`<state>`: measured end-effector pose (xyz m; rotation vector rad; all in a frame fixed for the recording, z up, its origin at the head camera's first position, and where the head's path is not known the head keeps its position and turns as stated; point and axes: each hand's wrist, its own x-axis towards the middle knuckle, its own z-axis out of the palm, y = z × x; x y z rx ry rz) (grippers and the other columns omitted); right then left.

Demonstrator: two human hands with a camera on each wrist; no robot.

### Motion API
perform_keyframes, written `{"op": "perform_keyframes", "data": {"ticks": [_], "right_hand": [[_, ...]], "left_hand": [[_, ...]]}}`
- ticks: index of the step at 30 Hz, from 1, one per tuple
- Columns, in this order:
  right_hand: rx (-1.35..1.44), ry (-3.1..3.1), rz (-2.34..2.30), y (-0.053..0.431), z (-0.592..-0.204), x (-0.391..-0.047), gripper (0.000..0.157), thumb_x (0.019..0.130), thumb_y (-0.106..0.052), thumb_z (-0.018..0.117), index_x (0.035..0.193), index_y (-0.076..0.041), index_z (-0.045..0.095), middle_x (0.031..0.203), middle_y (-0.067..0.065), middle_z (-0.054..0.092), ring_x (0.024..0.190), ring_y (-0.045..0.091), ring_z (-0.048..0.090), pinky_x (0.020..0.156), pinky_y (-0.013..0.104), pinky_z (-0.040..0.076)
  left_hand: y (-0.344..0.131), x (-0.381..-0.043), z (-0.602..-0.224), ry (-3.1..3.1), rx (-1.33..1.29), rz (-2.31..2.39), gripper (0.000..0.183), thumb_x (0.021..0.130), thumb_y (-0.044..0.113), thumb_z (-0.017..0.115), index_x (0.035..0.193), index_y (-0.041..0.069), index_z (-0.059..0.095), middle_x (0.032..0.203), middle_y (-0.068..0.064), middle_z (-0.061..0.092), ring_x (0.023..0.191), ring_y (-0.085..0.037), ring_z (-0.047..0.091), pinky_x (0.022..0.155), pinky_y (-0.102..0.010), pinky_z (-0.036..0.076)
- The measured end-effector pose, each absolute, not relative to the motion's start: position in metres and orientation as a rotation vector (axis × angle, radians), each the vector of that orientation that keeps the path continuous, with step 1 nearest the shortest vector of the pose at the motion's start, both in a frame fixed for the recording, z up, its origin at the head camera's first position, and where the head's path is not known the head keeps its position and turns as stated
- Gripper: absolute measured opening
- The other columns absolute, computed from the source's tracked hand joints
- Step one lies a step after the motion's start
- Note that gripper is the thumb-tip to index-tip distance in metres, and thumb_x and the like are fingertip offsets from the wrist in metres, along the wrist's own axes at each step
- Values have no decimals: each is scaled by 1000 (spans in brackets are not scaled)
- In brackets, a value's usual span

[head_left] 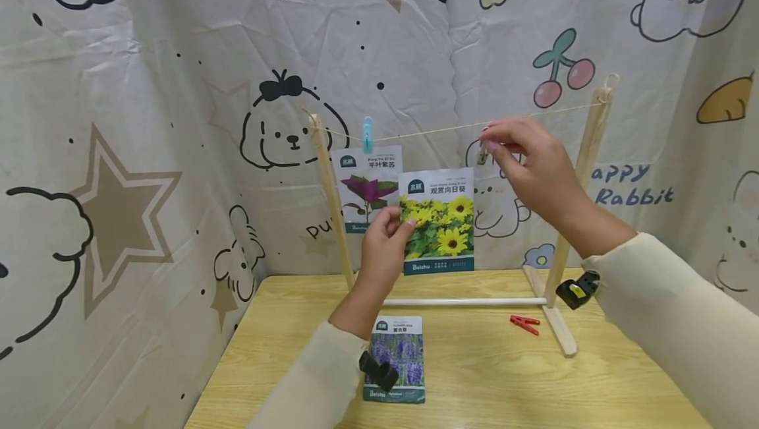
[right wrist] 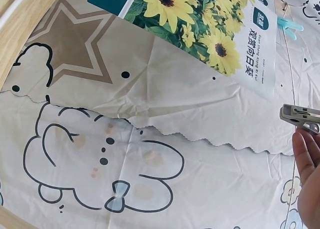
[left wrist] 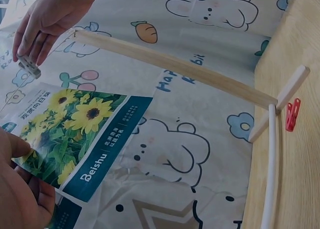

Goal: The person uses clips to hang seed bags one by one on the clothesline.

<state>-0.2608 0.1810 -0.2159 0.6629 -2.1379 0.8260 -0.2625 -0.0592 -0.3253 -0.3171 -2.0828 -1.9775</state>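
My left hand (head_left: 381, 248) pinches the left edge of a seed packet (head_left: 441, 221) printed with yellow sunflowers, thumb on its front. The packet is upright, just below the string (head_left: 439, 131). My right hand (head_left: 534, 162) pinches a light grey clothespin (right wrist: 300, 118) right at the string, to the right of that packet. Left of them a second seed packet (head_left: 365, 175), with a purple-leaved plant, hangs from the string by a light blue clothespin (head_left: 367, 136). The sunflower packet and my left hand overlap part of it in the head view.
The string spans two wooden posts (head_left: 584, 159) joined low down by a white rod (head_left: 465, 302). On the wooden table (head_left: 474, 376) lie a lavender seed packet (head_left: 409, 350), partly behind my left sleeve, and a red clothespin (head_left: 524, 324) near the right foot. A printed curtain (head_left: 196, 86) hangs behind.
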Motion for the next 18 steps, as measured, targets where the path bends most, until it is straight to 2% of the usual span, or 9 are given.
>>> {"op": "perform_keyframes", "data": {"ticks": [4,11,15,18], "right_hand": [[666,-2134,821,178,-211,-262,21,104,-15,56,119,-8,69,128,6,63,117,18,59,96,3,40],[662,-2128,793,173,-201,-264,21,104,-16,56,119,-9,69,125,5,64,115,18,59,102,28,52],[676,-2109,787,171,-195,-268,21,104,-16,56,119,-8,69,122,6,65,113,18,60,100,18,50],[677,-2108,778,170,-191,-270,20,103,-15,57,118,-7,69,119,7,64,112,18,59,100,23,51]], "left_hand": [[-58,-264,-323,-2094,-307,-1959,17,101,20,61,116,11,61,75,2,43,59,-14,31,58,-25,33],[-58,-267,-319,-2104,-309,-1925,17,101,21,62,116,12,62,74,2,42,57,-14,31,56,-25,33],[-58,-268,-316,-2101,-318,-1929,21,101,21,61,118,10,62,74,2,42,57,-14,31,57,-26,33],[-58,-268,-315,-2096,-319,-1936,25,102,21,60,123,9,60,74,3,42,56,-13,31,58,-26,34]]}}
